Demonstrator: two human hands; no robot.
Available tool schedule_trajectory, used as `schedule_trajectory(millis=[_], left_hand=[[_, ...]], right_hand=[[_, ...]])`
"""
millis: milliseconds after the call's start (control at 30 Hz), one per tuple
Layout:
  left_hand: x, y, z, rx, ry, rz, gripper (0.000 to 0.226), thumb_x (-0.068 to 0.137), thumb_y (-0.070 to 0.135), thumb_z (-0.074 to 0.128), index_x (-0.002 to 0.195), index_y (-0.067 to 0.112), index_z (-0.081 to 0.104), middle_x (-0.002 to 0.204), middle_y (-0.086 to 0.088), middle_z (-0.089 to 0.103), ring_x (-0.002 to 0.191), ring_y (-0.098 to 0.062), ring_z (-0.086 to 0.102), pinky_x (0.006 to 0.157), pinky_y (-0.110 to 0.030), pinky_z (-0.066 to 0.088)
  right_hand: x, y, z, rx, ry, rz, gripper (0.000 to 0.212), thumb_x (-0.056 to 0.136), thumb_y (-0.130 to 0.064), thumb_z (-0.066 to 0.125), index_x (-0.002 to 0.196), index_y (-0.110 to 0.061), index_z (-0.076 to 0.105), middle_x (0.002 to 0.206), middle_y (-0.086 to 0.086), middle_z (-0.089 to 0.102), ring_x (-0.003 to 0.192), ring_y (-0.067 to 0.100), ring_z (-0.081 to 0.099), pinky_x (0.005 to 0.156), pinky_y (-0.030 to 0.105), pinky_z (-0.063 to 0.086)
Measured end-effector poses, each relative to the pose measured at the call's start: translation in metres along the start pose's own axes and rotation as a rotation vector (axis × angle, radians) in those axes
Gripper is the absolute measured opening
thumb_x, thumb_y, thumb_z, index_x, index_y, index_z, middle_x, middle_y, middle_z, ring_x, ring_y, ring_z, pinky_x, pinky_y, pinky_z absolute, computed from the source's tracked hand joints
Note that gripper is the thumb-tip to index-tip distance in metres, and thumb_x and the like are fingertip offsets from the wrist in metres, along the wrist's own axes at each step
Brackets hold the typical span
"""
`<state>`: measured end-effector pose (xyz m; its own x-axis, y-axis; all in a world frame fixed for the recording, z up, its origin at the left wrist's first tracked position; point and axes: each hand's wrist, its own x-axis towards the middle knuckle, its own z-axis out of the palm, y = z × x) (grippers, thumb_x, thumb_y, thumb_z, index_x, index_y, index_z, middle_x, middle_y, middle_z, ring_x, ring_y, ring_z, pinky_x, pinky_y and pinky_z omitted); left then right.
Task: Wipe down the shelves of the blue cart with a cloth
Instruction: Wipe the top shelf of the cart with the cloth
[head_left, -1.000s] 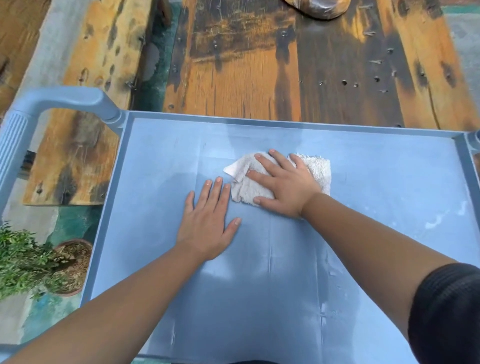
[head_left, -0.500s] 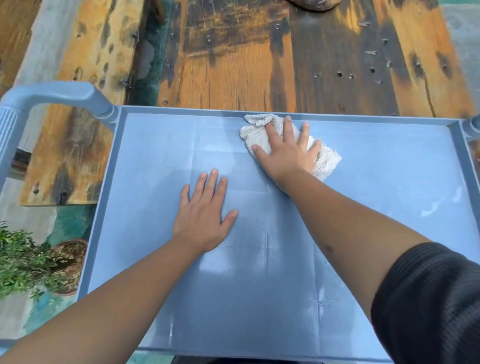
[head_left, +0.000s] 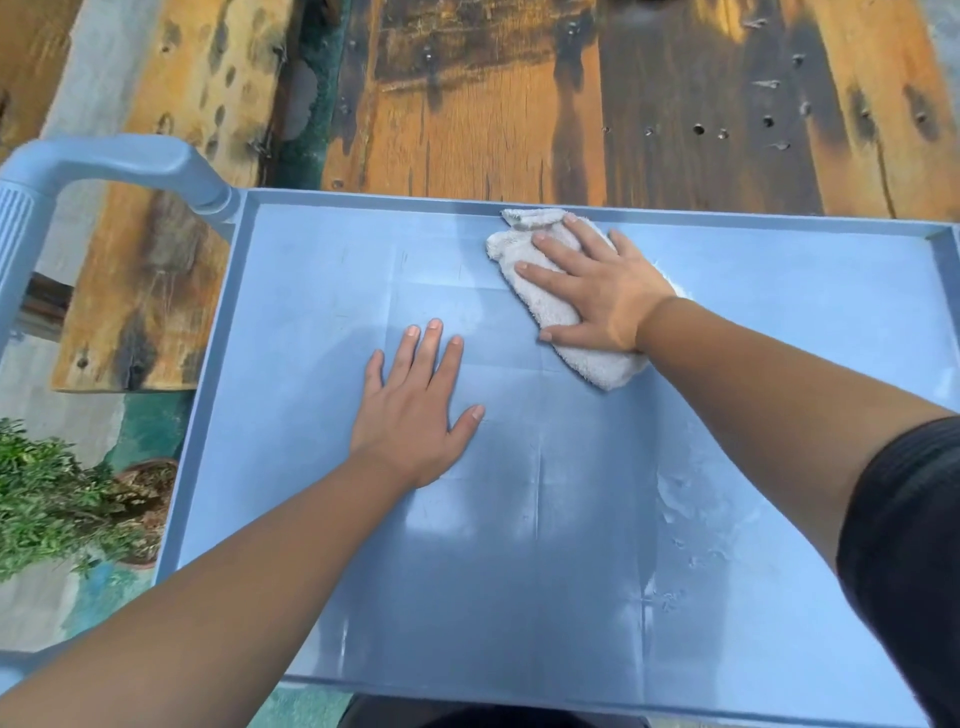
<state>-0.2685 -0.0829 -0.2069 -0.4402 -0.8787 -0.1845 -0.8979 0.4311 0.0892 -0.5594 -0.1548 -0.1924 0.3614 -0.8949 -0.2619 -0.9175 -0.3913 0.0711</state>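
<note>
The blue cart's top shelf (head_left: 291, 322) fills most of the view, a flat tray with a raised rim. A white terry cloth (head_left: 540, 301) lies on it near the far rim. My right hand (head_left: 597, 291) presses flat on the cloth, fingers spread and pointing left. My left hand (head_left: 415, 405) rests palm down on the bare shelf, left of and nearer than the cloth, holding nothing. Wet streaks (head_left: 691, 525) show on the shelf's right part.
The cart's handle (head_left: 104, 166) curves off the far left corner. Weathered wooden planks (head_left: 493, 104) lie beyond the far rim. A potted green plant (head_left: 57, 499) stands on the floor to the left of the cart.
My right hand pushed the cloth from the shelf's middle up to the far rim, then turned and drew its near end slightly back. My left hand stayed flat in place.
</note>
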Motion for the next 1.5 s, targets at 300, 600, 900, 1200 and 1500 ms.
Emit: schedule_trajectory(millis=[300,600,900,1200,1500], left_hand=[[0.0,0.0,0.001,-0.005,0.012,0.003,0.077,0.09,0.066,0.019,0.154,0.026,0.003,0.164,0.001,-0.006,0.149,-0.018,-0.009,0.116,-0.053,0.004],[0.001,-0.001,0.003,-0.016,0.039,0.009,0.077,0.088,0.067,0.02,0.153,0.027,0.007,0.164,0.0,-0.002,0.149,-0.019,-0.005,0.117,-0.053,0.005],[0.001,0.0,0.002,-0.026,0.028,0.02,0.079,0.087,0.068,0.017,0.153,0.027,0.007,0.164,-0.001,0.0,0.149,-0.021,-0.003,0.116,-0.054,0.006],[-0.001,0.009,0.0,0.018,0.006,-0.027,0.071,0.091,0.06,0.018,0.153,0.026,0.008,0.164,-0.005,0.001,0.149,-0.031,-0.002,0.112,-0.063,0.003],[-0.017,0.081,0.013,-0.031,0.0,0.057,0.064,0.092,0.056,0.013,0.152,0.034,0.012,0.164,-0.004,0.002,0.149,-0.024,-0.001,0.112,-0.061,0.002]], right_hand=[[-0.023,-0.046,0.008,0.32,0.044,0.781,0.095,0.076,-0.087,0.011,0.155,-0.034,0.003,0.165,0.01,-0.005,0.148,0.032,-0.017,0.113,0.06,-0.011],[-0.066,-0.097,0.02,0.361,0.111,0.76,0.094,0.082,-0.081,0.018,0.156,-0.025,0.004,0.165,0.012,0.001,0.15,0.03,-0.007,0.119,0.05,0.004],[-0.159,-0.185,0.031,0.372,0.062,0.564,0.091,0.084,-0.081,0.021,0.156,-0.029,0.001,0.165,0.01,-0.004,0.15,0.029,-0.008,0.12,0.048,0.003],[-0.219,-0.234,0.038,0.323,0.075,0.452,0.086,0.086,-0.071,0.036,0.155,-0.023,0.019,0.163,0.013,0.012,0.15,0.036,0.009,0.115,0.06,0.01],[-0.229,-0.218,0.043,0.346,0.055,0.393,0.073,0.089,-0.075,0.026,0.153,-0.044,0.012,0.165,-0.001,0.008,0.15,0.033,0.002,0.113,0.065,0.003]])
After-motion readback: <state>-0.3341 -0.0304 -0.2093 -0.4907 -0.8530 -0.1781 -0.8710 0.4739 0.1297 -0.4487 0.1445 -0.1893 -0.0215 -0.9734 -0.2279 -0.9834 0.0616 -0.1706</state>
